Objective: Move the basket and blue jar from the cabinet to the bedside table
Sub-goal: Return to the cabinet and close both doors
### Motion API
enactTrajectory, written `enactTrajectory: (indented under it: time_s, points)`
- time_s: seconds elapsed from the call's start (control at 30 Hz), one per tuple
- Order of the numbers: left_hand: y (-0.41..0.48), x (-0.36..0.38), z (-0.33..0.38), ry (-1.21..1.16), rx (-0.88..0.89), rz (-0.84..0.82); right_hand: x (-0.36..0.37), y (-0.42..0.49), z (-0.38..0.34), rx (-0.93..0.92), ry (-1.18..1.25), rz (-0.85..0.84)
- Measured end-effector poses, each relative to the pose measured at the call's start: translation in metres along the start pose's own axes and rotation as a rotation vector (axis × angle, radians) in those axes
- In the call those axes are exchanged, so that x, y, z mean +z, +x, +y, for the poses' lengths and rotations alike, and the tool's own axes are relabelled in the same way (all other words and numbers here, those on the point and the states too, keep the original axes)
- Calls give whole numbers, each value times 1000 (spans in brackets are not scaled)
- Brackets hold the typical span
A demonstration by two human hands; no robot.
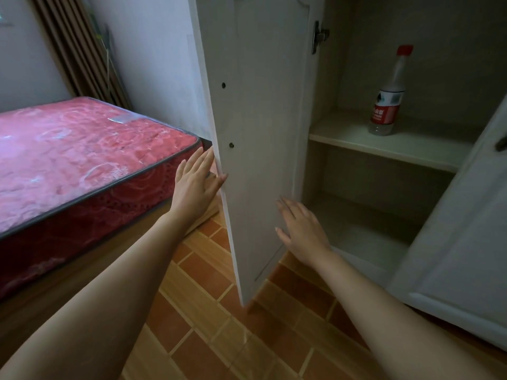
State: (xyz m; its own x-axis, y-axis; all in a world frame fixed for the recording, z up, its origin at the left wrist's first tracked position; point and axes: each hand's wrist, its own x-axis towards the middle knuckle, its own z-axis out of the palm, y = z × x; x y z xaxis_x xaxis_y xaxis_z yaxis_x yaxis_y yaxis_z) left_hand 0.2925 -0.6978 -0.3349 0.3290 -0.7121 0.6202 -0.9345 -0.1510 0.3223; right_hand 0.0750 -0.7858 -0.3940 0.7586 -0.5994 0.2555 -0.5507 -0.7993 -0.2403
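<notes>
Resting flat with fingers spread, the left hand [195,180] is laid on the edge of the open cabinet door [255,133]. The right hand [303,231] is held open, grasping nothing, by the door's inside. On the cabinet shelf [356,138] only a red-capped bottle [386,102] is seen; the basket and blue jar are not seen. A red mattress [76,149] is seen at the left.

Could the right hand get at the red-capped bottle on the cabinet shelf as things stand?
Probably yes: the right hand is empty inside the open doorway, and nothing stands between it and the bottle on the shelf above.
</notes>
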Motion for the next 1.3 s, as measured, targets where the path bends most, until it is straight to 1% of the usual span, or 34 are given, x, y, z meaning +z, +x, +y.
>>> enactTrajectory:
  time_s: [0.17, 0.27, 0.5, 0.77, 0.9, 1.0, 1.1, 1.17, 1.3]
  points:
    - [-10, 5, 20, 0, 49, -12, -15, -13, -3, 8, 59, 62]
    - [-16, 7, 36, 9, 105, -15, -23, -23, -3, 19, 69, 72]
    - [-22, 11, 65, -40, 203, -61, -31, -49, 9, 64, 77, -6]
    - [-23, 23, 107, -52, 326, -164, -36, -77, 22, 142, 91, -20]
    - [-19, 39, 130, -37, 382, -199, -45, -92, 34, 200, 64, 19]
    - [-11, 56, 148, -39, 427, -208, -53, -103, 45, 255, 116, 101]
    - [-1, 74, 165, -44, 515, -212, -61, -110, 57, 257, 113, 193]
    - [5, 83, 177, -91, 522, -210, -64, -113, 68, 278, 67, 202]
    - [20, 105, 187, -129, 529, -208, -67, -112, 97, 406, 50, 180]
